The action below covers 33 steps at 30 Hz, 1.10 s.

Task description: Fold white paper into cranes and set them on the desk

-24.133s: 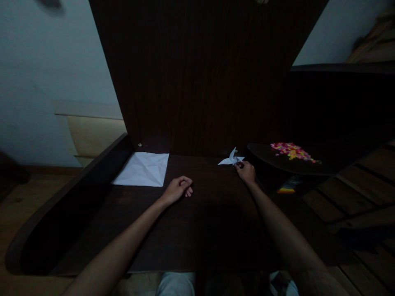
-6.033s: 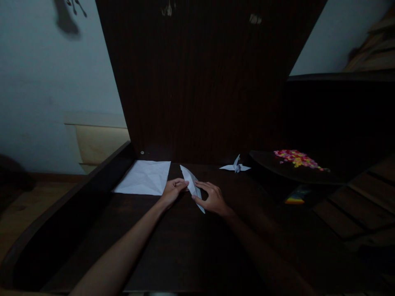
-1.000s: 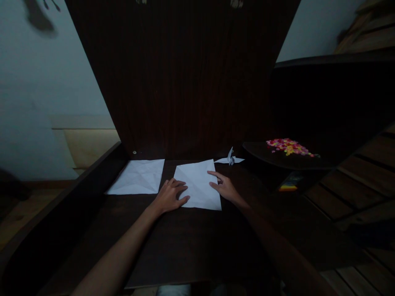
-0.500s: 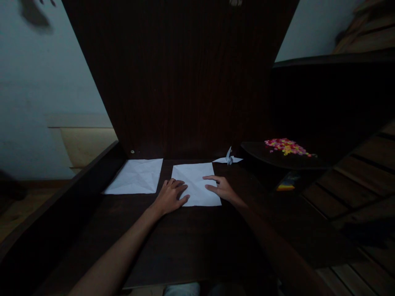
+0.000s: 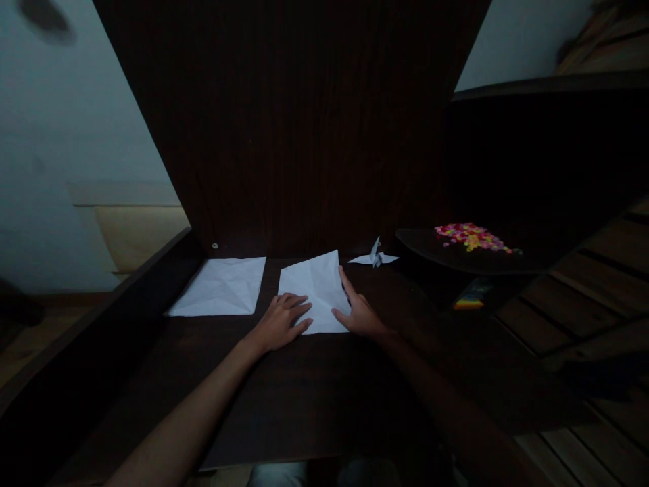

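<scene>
A square white sheet of paper (image 5: 315, 283) with faint creases lies on the dark table, its right side lifted and its upper right corner raised. My left hand (image 5: 280, 323) rests flat over the sheet's lower left part, fingers spread. At the right side is my right hand (image 5: 361, 312): its thumb lies on top of the paper and its index finger runs along the raised edge, the other fingers partly hidden. Behind it, near the back panel, stands a folded white paper crane (image 5: 374, 258).
More white creased paper (image 5: 223, 287) lies at the left, beside the table's dark side board (image 5: 101, 318). On the right, a low rounded shelf (image 5: 420, 245) carries a heap of small pink, red and yellow pieces (image 5: 471, 237). A tall dark panel (image 5: 304, 135) rises at the back.
My right hand has moved to the sheet's right edge, which has lifted and shifted left, with the corner going up. My left hand has stayed on the paper.
</scene>
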Available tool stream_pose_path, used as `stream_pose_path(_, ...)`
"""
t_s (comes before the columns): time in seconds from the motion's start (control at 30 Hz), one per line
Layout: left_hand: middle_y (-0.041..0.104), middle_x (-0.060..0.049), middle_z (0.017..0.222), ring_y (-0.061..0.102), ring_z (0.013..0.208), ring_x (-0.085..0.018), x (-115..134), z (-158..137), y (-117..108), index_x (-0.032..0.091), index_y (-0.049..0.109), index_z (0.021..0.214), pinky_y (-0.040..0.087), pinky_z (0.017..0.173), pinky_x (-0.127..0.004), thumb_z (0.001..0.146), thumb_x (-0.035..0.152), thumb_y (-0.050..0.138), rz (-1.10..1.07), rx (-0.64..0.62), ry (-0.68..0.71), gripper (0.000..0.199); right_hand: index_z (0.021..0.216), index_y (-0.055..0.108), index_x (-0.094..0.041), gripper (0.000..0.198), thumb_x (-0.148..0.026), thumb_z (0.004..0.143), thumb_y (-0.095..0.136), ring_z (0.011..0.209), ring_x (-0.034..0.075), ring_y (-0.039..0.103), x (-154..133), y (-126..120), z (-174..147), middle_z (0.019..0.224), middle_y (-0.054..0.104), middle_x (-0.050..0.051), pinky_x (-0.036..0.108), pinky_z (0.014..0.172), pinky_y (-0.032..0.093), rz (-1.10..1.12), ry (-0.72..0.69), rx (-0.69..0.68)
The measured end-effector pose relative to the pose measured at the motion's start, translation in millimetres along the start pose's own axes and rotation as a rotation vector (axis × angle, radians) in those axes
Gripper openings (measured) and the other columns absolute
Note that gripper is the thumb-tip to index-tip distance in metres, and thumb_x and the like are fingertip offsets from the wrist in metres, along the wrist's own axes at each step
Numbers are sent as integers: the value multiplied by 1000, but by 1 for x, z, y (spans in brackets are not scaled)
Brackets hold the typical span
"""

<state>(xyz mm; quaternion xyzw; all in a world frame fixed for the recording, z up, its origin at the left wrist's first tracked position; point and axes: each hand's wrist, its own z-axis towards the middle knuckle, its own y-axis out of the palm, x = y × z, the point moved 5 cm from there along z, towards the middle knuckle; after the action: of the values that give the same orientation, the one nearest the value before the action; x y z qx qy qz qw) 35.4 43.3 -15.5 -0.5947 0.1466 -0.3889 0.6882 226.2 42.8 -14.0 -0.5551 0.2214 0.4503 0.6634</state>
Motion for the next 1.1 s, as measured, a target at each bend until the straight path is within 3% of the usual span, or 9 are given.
stream_pose_path(0.13,51,-6,132,42,117,-26,-1,0,1,26,54,124,32,97,-45,90,46,38,-5,6,-10,43,145,-5,-25,101,-23,70,63,91,22,65,0,2,-2,112,65,6,39,92,46,-7,26,-10)
stream_pose_path(0.27,51,-6,132,42,117,-25,-1,0,1,25,54,124,31,98,-45,90,46,39,-5,4,-8,42,146,-3,-22,100,-29,71,64,102,24,62,-2,-1,-3,105,68,6,43,97,41,-32,-40,48)
stream_pose_path(0.37,51,-6,132,42,118,-26,-1,0,1,24,54,123,31,98,-45,90,45,39,-1,5,-11,42,144,20,-19,86,-34,73,64,100,24,62,-2,0,-3,104,68,8,42,93,44,-46,-90,12)
stream_pose_path(0.47,51,-7,132,42,118,-26,0,0,1,25,52,125,31,99,-44,90,45,40,-3,18,1,42,124,55,-17,57,-39,72,66,99,25,61,-6,2,-3,106,66,11,41,91,44,-90,-155,-66)
stream_pose_path(0.57,56,-8,124,45,114,-26,-1,0,1,23,57,118,33,98,-44,88,40,45,-2,28,3,37,109,66,-19,37,-38,78,61,100,23,58,-12,7,-3,108,66,10,39,89,45,-84,-258,-213)
stream_pose_path(0.7,60,-9,113,48,110,-27,-2,0,-2,20,65,102,37,96,-43,83,31,52,-17,56,-32,25,101,70,-23,24,-29,83,54,101,23,54,-12,11,-3,112,66,6,42,89,43,-141,-294,-256)
stream_pose_path(0.87,61,-10,109,49,107,-27,-6,2,-7,17,65,94,40,94,-41,84,28,49,-24,93,-86,22,105,68,-24,31,-22,75,62,99,23,53,-8,15,-2,112,66,4,41,89,44,-206,-320,-208)
stream_pose_path(1.0,62,-9,106,52,103,-24,0,2,-8,15,62,100,40,94,-38,87,30,46,-96,98,-39,25,107,67,-24,32,-24,75,61,99,23,52,-7,16,-2,111,66,4,42,90,43,-222,-320,-206)
stream_pose_path(1.1,60,-7,114,50,106,-22,8,0,-6,19,54,118,39,96,-36,91,34,41,-139,71,9,34,101,69,-24,27,-26,76,61,98,22,52,-10,17,-3,103,67,5,40,90,42,-235,-306,-225)
